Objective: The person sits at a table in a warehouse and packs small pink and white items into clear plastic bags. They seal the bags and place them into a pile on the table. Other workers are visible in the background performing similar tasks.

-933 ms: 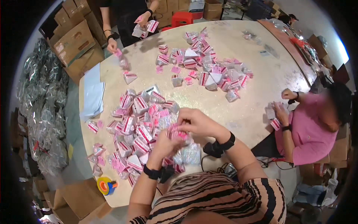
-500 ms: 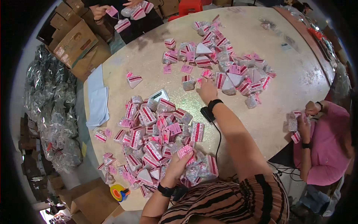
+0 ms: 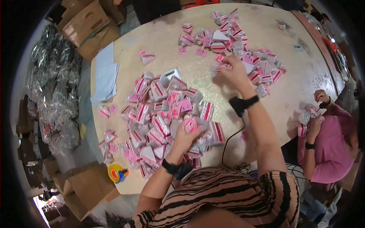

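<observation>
My left hand (image 3: 185,137) is closed around something pink, which looks like printed tags (image 3: 190,124), over the near heap of cake-slice-shaped pieces (image 3: 156,121) in clear wrap. A wrapped slice (image 3: 217,133) lies beside its fingertips; I cannot tell whether it is held too. Out over the table, my right hand (image 3: 235,72) pinches a small wrapped slice (image 3: 221,68) with pink on it, partly hidden by the fingers. Just past that hand spreads the far heap of similar slices (image 3: 266,68). A black band with a box (image 3: 241,105) sits on my right wrist.
A small scale (image 3: 171,73) stands behind the near heap. White sheets (image 3: 104,78) lie at the table's left edge, yellow tape (image 3: 115,173) at the lower left. A black cable (image 3: 230,140) runs near my right arm. A person in pink (image 3: 330,144) handles slices at right.
My right hand has come up from the far heap with a small wrapped slice in its fingers. The view has shifted, and the far person's hands have left the picture.
</observation>
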